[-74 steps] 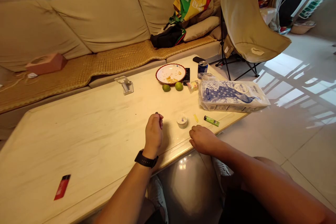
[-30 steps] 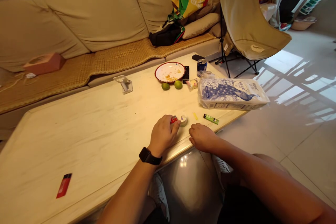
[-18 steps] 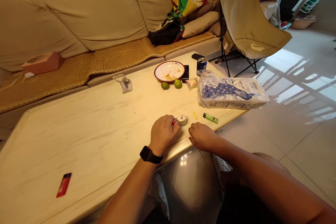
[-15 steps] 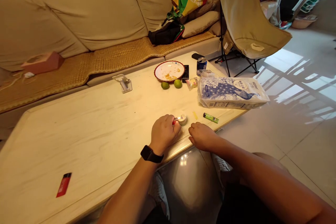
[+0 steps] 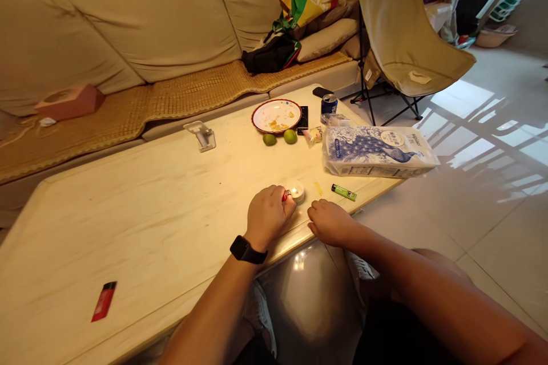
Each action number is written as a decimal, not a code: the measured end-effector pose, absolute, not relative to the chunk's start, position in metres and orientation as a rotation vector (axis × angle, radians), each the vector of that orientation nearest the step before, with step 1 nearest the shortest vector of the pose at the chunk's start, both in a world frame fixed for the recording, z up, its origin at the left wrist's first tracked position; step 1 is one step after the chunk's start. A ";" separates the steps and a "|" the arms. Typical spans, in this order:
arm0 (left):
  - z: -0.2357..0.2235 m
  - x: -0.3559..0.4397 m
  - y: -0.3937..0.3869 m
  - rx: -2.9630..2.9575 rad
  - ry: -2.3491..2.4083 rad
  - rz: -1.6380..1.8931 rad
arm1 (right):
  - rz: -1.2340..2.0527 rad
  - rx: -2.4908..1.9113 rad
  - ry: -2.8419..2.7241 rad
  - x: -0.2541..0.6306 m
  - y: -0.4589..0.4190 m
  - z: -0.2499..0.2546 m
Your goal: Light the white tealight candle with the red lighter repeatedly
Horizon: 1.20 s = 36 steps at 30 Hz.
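My left hand (image 5: 269, 209), with a black watch on its wrist, is closed around a red lighter (image 5: 286, 196), most of it hidden in the fist. A small flame glows at the lighter's tip, over a short, round white candle (image 5: 298, 196) on the table. My right hand (image 5: 327, 220) rests by the table's near edge, just right of the candle. Its fingers are curled in, and nothing shows in them. Beyond it lie a green lighter (image 5: 343, 192) and a thin yellow strip (image 5: 318, 187).
A second red lighter (image 5: 104, 301) lies at the table's (image 5: 141, 222) near left. Toward the back are a white phone stand (image 5: 200, 136), a red-rimmed plate (image 5: 257, 125), two green limes (image 5: 290, 136), a blue can (image 5: 329, 104) and a large tissue pack (image 5: 377, 151).
My left hand has shifted very slightly, and the lighter's flame now looks brighter at the candle. My right hand has stayed in place.
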State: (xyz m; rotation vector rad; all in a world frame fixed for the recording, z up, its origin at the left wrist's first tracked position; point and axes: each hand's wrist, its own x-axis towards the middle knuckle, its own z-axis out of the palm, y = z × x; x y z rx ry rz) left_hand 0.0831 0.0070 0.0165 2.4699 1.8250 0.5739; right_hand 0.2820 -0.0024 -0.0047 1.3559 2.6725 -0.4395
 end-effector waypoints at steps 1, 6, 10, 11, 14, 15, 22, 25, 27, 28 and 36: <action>0.017 0.083 0.007 2.470 1.825 0.572 | -0.442 1.359 2.669 0.282 -0.002 -0.005; 0.015 0.083 0.008 2.463 1.842 0.564 | -0.450 1.362 2.665 0.282 -0.003 -0.004; 0.013 0.082 0.008 2.454 1.862 0.544 | -0.468 1.364 2.654 0.282 -0.002 -0.004; 0.013 0.081 0.008 2.455 1.866 0.538 | -0.470 1.363 2.652 0.282 -0.002 -0.004; 0.013 0.082 0.008 2.474 1.866 0.532 | -0.466 1.362 2.652 0.281 -0.003 -0.003; 0.014 0.082 0.008 2.483 1.860 0.534 | -0.465 1.365 2.653 0.281 -0.003 -0.003; 0.015 0.084 0.007 2.515 1.826 0.570 | -0.451 1.364 2.669 0.281 -0.003 -0.005; 0.014 0.084 0.008 2.508 1.823 0.579 | -0.445 1.367 2.673 0.281 -0.003 -0.004; 0.014 0.083 0.008 2.505 1.828 0.572 | -0.450 1.368 2.667 0.281 -0.003 -0.004; 0.014 0.083 0.008 2.506 1.830 0.567 | -0.453 1.368 2.664 0.281 -0.003 -0.003; 0.015 0.082 0.008 2.520 1.840 0.553 | -0.436 1.368 2.682 0.281 -0.003 -0.006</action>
